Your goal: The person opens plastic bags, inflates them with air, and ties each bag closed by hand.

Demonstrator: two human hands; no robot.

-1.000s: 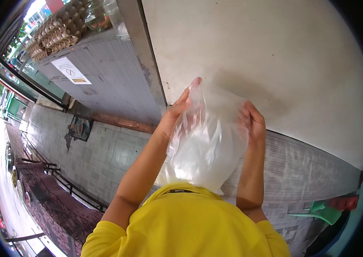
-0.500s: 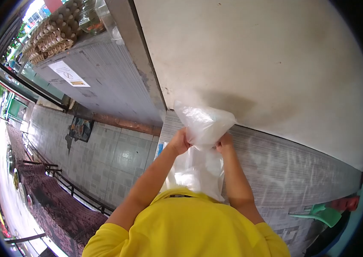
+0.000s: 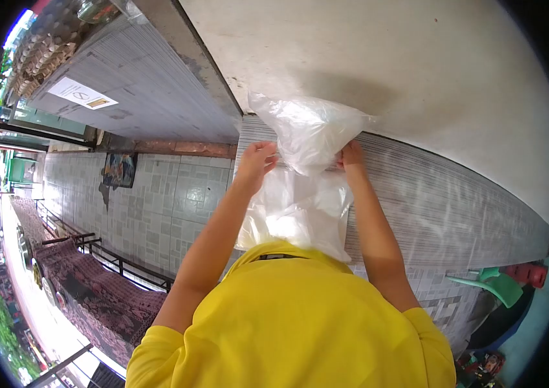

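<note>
A translucent plastic bag (image 3: 313, 132) puffs up at the wall end of the bench, gathered in at its lower part. More clear plastic (image 3: 294, 207) lies between it and the yellow shirt. My left hand (image 3: 259, 161) is beside the bag's left side, fingers bent and apart, with no plastic visibly between them. On the right side, my right hand (image 3: 352, 156) has its fingers closed at the edge of the plastic; exactly what they grip is hidden.
The striped bench top (image 3: 442, 200) stretches right along a pale wall (image 3: 417, 58). Egg trays (image 3: 41, 64) stand on a grey counter (image 3: 151, 84) at upper left. A patterned cloth (image 3: 93, 284) covers a table at lower left. A green plastic object (image 3: 497, 284) is at right.
The bag, held open between both hands a second ago, is now gathered and puffed toward the wall. My left hand has come off its side. The view has shifted slightly.
</note>
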